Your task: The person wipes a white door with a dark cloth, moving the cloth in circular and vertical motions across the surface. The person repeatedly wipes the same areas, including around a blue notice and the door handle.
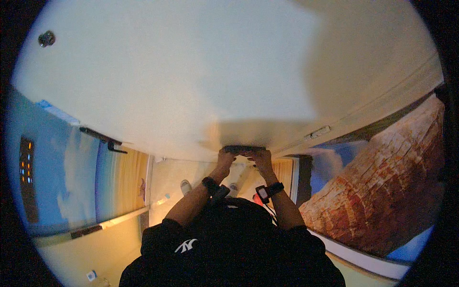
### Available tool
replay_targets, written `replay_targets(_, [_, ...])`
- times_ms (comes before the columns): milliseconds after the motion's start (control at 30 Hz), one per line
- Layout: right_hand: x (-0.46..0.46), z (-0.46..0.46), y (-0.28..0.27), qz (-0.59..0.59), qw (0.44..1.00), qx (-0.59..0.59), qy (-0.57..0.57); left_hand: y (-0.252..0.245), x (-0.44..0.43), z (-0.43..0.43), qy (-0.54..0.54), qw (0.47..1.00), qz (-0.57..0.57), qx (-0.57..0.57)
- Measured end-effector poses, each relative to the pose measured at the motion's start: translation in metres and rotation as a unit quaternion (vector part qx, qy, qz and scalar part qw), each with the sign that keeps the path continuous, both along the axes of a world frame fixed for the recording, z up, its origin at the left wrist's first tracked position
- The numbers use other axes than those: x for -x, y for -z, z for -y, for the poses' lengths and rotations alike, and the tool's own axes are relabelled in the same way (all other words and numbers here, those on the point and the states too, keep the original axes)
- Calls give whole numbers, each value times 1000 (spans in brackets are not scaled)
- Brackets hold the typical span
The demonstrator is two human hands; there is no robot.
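Both of my hands are raised in front of my chest and grip a dark, flat, slab-shaped object (245,148), seen nearly edge-on. My left hand (226,161) has its left end, and my right hand (263,159) has its right end. Which device it is, I cannot tell. Its far side faces a broad white door (172,71), on which a soft shadow falls just beyond it; whether it touches the door is unclear. A dark strap with a small unit (263,193) is on my right wrist, and another wristband (211,186) is on my left.
The door carries a dark lever handle (102,138) at left, a round metal fitting (46,38) and a hinge (318,132) at right. A beach mural (122,179) with a lit panel (27,172) flanks the left, a seashell mural (373,186) the right. My shoes (185,186) stand below.
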State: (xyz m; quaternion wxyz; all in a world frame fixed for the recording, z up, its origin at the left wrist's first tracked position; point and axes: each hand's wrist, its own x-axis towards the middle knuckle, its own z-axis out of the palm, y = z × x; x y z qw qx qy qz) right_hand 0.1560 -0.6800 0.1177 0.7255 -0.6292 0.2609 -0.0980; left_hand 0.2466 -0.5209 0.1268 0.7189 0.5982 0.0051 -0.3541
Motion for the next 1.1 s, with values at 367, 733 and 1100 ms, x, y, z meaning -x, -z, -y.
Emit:
replay_targets(367, [-19,-31,-79,69,991,95,-58,-86,-22,-43,-29,994,101,41])
replay_targets(733, [-67,-83,-42,-26,990,116,-82,-49,-31,-63,-169,985,-25,-20])
replay_targets(1100, [-89,-128,-87,115,993,23,-17,-111,-54,-106,-242,958,111,103])
